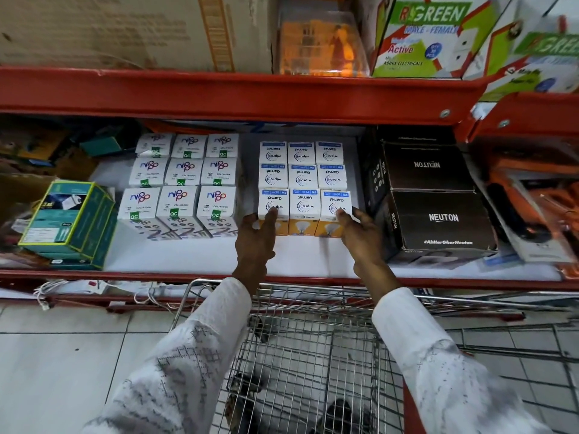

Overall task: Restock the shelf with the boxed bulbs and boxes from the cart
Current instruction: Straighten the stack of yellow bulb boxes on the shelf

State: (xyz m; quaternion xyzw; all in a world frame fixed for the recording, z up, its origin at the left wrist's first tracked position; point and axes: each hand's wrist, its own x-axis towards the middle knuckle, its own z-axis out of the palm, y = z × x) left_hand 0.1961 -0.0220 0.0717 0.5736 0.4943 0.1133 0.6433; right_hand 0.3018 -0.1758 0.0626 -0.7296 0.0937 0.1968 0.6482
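Note:
Several white and orange Wipro Garnet bulb boxes (pixel 303 183) stand in neat rows on the white shelf (pixel 200 255). My left hand (pixel 257 236) rests its fingers against the front-left Wipro box (pixel 273 205). My right hand (pixel 360 233) touches the front-right Wipro box (pixel 334 204) from its right side. Both hands have fingers spread, pressing on the front row rather than lifting it. Left of these sits a block of white Nippo bulb boxes (pixel 185 183). The wire cart (pixel 307 339) stands below my arms, and no boxes show in the part of it I see.
Two black Neuton boxes (pixel 435 198) stand right of the Wipro rows. A teal and green box (pixel 70 220) sits at the shelf's left. The red upper shelf (pixel 238 92) carries a cardboard carton and green R-Green boxes (pixel 429 36). Orange packaged goods (pixel 532 195) lie far right.

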